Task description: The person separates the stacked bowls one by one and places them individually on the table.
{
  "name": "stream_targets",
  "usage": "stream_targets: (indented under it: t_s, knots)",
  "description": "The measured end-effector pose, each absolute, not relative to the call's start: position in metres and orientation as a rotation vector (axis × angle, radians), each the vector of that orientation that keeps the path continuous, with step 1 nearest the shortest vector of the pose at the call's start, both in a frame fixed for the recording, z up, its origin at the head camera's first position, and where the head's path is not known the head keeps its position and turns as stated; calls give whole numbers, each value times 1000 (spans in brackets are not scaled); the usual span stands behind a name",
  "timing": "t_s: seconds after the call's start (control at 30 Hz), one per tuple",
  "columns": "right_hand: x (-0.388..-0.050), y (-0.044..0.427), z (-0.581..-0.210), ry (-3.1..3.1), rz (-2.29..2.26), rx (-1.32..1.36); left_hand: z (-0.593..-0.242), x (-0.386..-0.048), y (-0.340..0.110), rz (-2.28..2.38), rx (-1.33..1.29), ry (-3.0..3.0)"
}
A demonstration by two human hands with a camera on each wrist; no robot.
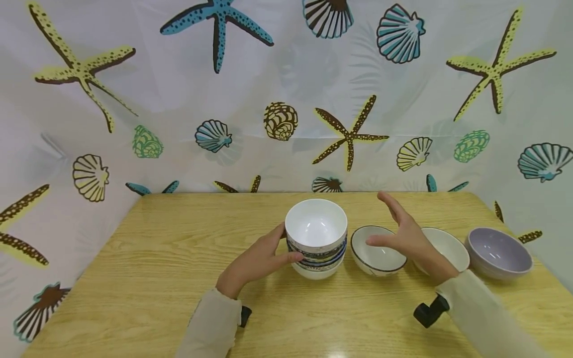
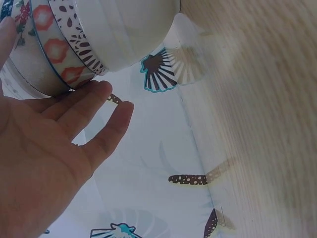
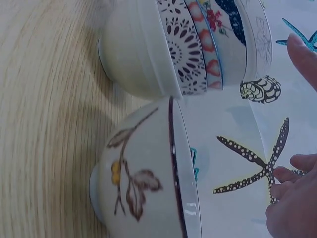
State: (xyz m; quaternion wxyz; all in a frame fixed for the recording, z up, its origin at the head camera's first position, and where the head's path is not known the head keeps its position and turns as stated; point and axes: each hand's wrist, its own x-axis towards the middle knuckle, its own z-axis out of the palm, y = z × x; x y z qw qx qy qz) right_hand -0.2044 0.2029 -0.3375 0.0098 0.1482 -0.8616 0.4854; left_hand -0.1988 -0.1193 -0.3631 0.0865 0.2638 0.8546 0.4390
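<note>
A stack of several bowls (image 1: 317, 226), white on top with patterned ones below, stands upright on the table. My left hand (image 1: 256, 263) holds its left side, thumb in front and fingers behind. The left wrist view shows this hand (image 2: 44, 158) against the patterned bowls (image 2: 59, 47), one finger held away. Over a dark-rimmed bowl (image 1: 376, 256) right of the stack, my right hand (image 1: 412, 243) is raised with fingers spread, holding nothing. In the right wrist view, that bowl (image 3: 138, 173) has a leaf-and-berry pattern, with the stack (image 3: 188, 54) behind and the hand (image 3: 297, 203) at the edge.
Farther right on the wooden table (image 1: 179, 248) are a cream bowl (image 1: 447, 246), partly hidden by my right arm, and a purple bowl (image 1: 499, 253). A cloth (image 1: 250, 99) printed with shells and starfish hangs behind the table.
</note>
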Motion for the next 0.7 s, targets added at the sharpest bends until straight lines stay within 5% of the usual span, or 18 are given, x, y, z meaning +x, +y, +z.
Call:
stream_targets:
  t_s: [0.7]
  knots:
    - [-211,158,-342,-2663,1602,727,-362,-198,-120,1287,805,2565]
